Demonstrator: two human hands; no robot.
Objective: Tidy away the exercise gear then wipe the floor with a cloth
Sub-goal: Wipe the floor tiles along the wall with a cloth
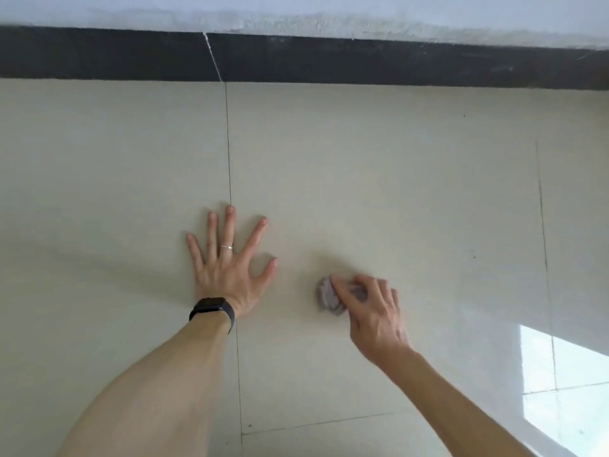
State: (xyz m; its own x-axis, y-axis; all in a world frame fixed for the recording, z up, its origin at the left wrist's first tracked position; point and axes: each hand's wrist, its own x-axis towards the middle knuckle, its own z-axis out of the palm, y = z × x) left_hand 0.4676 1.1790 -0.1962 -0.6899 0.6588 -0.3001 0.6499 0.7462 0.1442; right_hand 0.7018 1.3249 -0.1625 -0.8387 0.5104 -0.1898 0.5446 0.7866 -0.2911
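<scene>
Left hand point(227, 268) — lies flat on the beige tiled floor point(395, 176) across a grout line point(229, 143), fingers straight and spread, holding nothing. Wears a silver ring point(226, 247) and, at the wrist, a black smartwatch point(212, 310). Right hand point(372, 311) — grips a crumpled grey-lilac cloth point(328, 296), fingers curled over it, cloth against the floor near the left hand. Beyond: dark skirting point(296, 57) under a white wall. Lower right: bright window reflection point(566, 384).

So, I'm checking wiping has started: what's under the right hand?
A bunched greyish-purple cloth, which the right hand grips against the floor tile. The fingers cover part of the cloth, and the tile beneath it is hidden.
</scene>
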